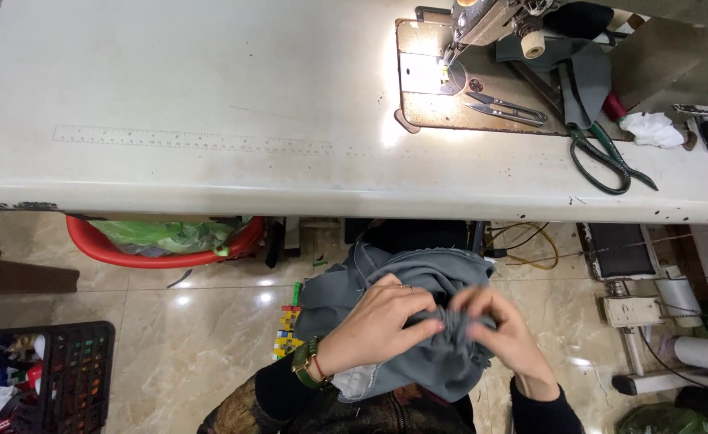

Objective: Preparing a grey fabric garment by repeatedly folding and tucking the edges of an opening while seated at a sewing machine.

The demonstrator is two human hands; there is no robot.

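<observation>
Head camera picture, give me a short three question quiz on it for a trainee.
1. True or false: both hands bunch up the grey fabric below the table edge.
2. Which tool lies nearest the sewing machine? A) thread snips B) green-handled scissors C) a hammer
3. What does the left wrist wear?

Key
1. True
2. A
3. A wristwatch
</observation>
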